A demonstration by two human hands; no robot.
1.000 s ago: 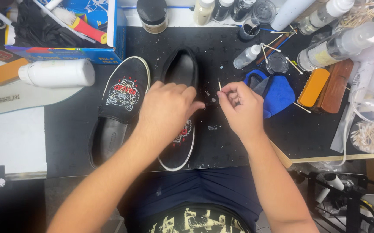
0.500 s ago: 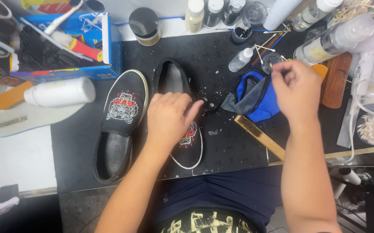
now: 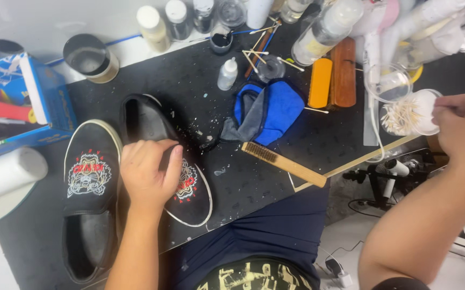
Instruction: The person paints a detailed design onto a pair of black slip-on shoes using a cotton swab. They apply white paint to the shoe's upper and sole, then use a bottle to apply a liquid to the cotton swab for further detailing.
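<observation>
Here our left hand [image 3: 149, 172] presses flat on the black slip-on shoe [image 3: 181, 182] at the table's [image 3: 200, 91] six o'clock; our right hand [image 3: 460, 126], fingers pinched, reaches the cotton-swab cup [image 3: 409, 113] at three o'clock, which could tip.

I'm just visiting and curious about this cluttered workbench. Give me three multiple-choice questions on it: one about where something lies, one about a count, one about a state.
1. Where is the wooden-handled wire brush?
A. on the black mat just below the blue cloth
B. inside the blue box
C. on the floor

2. How many black slip-on shoes with embroidered fronts are on the mat?
A. one
B. two
C. four

3. What is the left hand doing?
A. hanging free
B. resting on a shoe
C. holding a bottle

Answers:
1 A: the brush lies beside the cloth.
2 B: a left shoe and a right shoe.
3 B: its palm covers the right shoe.
</observation>
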